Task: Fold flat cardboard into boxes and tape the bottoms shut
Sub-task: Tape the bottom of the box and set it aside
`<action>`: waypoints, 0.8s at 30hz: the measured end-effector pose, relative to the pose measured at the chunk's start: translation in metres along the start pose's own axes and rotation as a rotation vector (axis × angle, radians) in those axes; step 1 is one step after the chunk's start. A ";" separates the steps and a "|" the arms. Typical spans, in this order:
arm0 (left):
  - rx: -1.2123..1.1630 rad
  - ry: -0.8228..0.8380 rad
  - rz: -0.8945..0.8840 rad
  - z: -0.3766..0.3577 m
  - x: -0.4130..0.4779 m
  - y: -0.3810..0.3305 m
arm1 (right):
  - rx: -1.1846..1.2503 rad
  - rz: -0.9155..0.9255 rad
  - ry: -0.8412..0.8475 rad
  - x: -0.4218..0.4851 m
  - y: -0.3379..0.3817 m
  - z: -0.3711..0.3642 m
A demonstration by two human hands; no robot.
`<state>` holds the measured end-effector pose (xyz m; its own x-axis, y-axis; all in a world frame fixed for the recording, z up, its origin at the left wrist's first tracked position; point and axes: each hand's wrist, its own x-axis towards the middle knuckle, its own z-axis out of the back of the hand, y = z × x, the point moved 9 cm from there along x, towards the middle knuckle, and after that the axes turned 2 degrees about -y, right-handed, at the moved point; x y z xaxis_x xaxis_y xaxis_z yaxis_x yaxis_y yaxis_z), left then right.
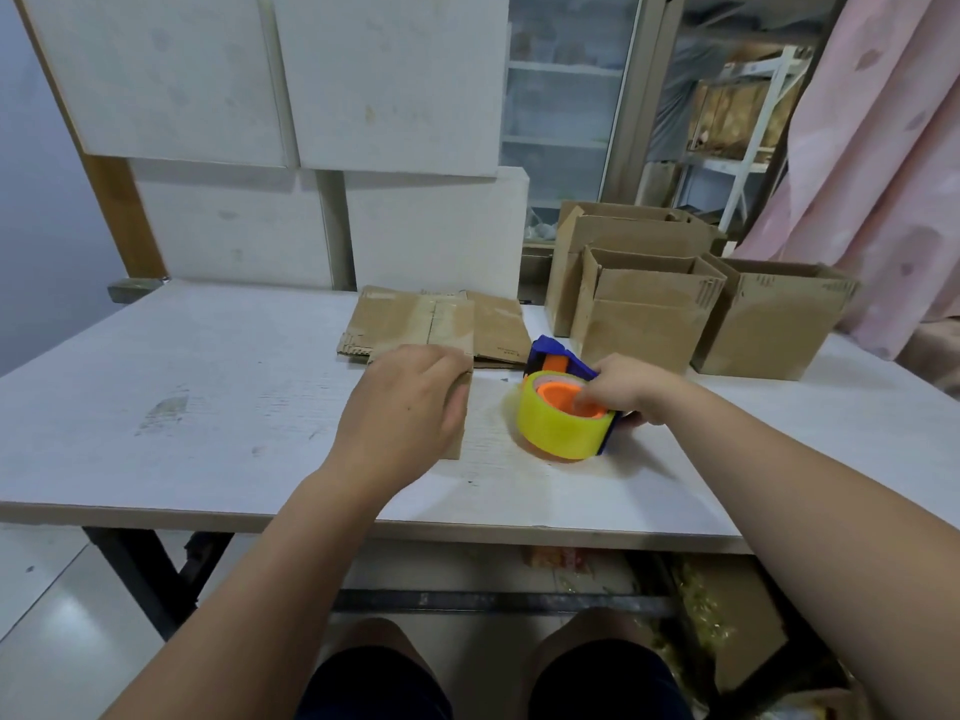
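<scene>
Left hand grips a flat cardboard sheet lying lengthwise away from the person, and just right of it the right hand grips the tape dispenser.

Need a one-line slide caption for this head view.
Left hand grips flat cardboard, right hand holds the tape dispenser on the table; open boxes stand at far right.

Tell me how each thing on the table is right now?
Flat brown cardboard sheet: unfolded, held by left grip.
Yellow tape roll in blue dispenser: held by right grip.
Brown cardboard boxes: standing, tops open.
Stack of flat brown cardboard: unfolded.
</scene>
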<state>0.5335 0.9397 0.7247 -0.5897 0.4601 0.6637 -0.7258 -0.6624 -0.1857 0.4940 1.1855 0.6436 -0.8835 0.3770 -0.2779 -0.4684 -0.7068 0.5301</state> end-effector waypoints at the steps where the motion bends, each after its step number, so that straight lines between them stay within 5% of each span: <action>1: 0.003 -0.006 0.017 0.001 0.002 0.001 | 0.065 -0.009 0.023 0.000 -0.002 -0.002; 7: 0.085 0.039 0.135 0.001 0.015 0.009 | 0.330 -0.080 0.191 -0.006 -0.008 -0.018; 13: 0.179 0.194 0.070 -0.014 0.034 0.001 | 0.427 -0.113 0.280 -0.015 -0.010 -0.022; 24: -0.248 0.347 0.264 -0.032 0.059 0.012 | 0.393 -0.003 0.198 -0.015 0.015 0.006</action>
<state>0.4789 0.9782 0.7385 -0.8169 0.4935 0.2985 -0.5736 -0.6416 -0.5092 0.5007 1.1728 0.6608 -0.8837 0.2300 -0.4076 -0.4678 -0.4104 0.7827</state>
